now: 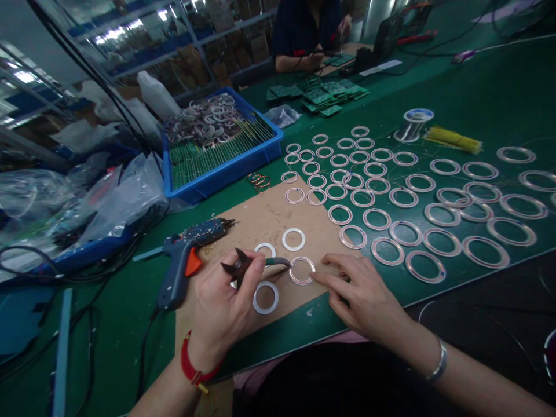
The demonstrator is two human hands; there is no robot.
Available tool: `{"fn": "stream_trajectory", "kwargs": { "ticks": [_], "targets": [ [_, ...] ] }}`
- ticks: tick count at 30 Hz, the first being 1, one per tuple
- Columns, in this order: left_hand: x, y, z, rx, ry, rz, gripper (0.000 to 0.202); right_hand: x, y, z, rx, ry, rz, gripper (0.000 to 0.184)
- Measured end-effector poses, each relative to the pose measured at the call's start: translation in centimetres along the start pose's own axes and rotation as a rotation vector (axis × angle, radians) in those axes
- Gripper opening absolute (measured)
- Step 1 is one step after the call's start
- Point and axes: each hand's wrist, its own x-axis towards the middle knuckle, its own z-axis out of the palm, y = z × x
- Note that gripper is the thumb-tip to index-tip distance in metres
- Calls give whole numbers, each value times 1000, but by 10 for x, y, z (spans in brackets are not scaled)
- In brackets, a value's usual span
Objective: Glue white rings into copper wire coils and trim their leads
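My left hand (223, 298) is closed around a pair of cutting pliers (238, 267). Their dark jaws point up and left, while a grey-green handle reaches right to the rim of a ring (302, 270) on the brown cardboard (264, 217). At that ring's right edge, the index fingertip of my right hand (358, 289) touches or nearly touches it. The right fingers are spread and hold nothing. Three pale rings lie around the pliers: one above (293, 239), one below (265, 297), and one partly hidden behind them (264, 250).
Many copper-edged rings (388, 251) cover the table's right side. A glue gun (185, 260) lies left of the cardboard. Farther back are a blue bin (226, 174) of rings and circuit boards, a solder spool (412, 125) and yellow wires (453, 139). Another person (304, 35) works across the table.
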Motion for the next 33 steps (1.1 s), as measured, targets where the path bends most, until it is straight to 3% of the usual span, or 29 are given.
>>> {"fn": "stream_trajectory", "kwargs": {
  "ticks": [20,23,26,28,30,31,33],
  "targets": [
    [12,2,4,29,-41,-21,16,-1,0,-1,31,-45,40,37],
    [13,-4,8,-53,-73,-87,19,0,0,0,20,-33,30,36],
    [13,-14,5,-272,-101,-283,25,0,-1,1,-1,-19,32,36],
    [9,-20,-5,-503,28,-425,29,1,-1,2,-19,-11,32,35],
    [-1,-23,-21,-672,263,-486,29,1,-2,4,-43,7,32,32],
    [-8,-24,-31,-703,368,-489,28,1,-2,5,-57,19,31,30],
    [-28,-27,-48,-668,470,-498,26,1,-2,8,-92,55,30,26]
  ]
}}
